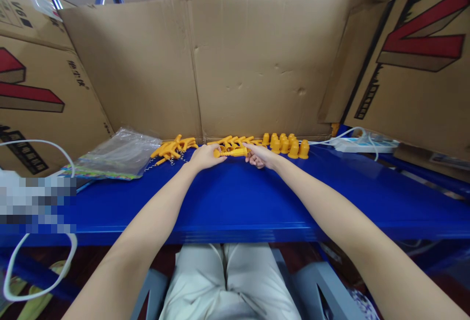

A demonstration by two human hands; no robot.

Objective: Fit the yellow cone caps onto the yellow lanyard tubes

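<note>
Both hands meet over the far part of the blue table, holding a long yellow plastic piece (237, 152) with a ribbed middle. My left hand (205, 157) grips its left end between thumb and fingers. At the right end, my right hand (260, 156) is closed on it, fingers curled underneath. Just behind lies a row of yellow branched pieces (235, 141), partly hidden by the hands. Several yellow bell-shaped caps (293, 150) stand upright beside my right hand. Left of my left hand is a pile of yellow branched pieces (169, 149) with thin metal chains (181, 155).
Clear plastic bags (121, 156) lie on the left of the blue table (242, 197). A cardboard wall (257, 65) rises behind, with cardboard boxes (29, 85) at the sides. A white power strip (363, 144) with cables sits at the right. A white cable loop (73, 254) hangs at the left.
</note>
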